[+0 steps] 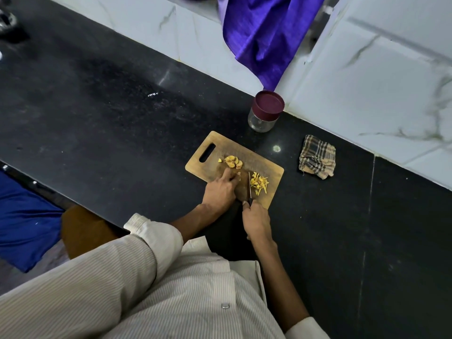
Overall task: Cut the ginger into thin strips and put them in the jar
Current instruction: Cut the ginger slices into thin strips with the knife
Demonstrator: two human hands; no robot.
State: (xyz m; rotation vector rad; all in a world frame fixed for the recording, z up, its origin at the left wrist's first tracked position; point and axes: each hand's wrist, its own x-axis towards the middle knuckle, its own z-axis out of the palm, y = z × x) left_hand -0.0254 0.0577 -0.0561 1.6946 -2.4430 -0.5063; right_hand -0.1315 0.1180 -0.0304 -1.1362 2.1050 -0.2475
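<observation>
Striped sleeves (pixel 146 260) are reaching from the near edge onto the cutting board (pixel 266 189), where the left hand (pixel 221 189) is pinning a ginger piece (pixel 237 176) under curled fingers so it cannot slide. Just right of it, the right hand (pixel 255 218) is clamping the knife (pixel 249 185), keeping cut strips (pixel 260 183) apart from uncut chunks (pixel 233 161). Far on the worktop (pixel 97 118), the jar (pixel 265 112) is standing lidded, probably until slicing ends.
</observation>
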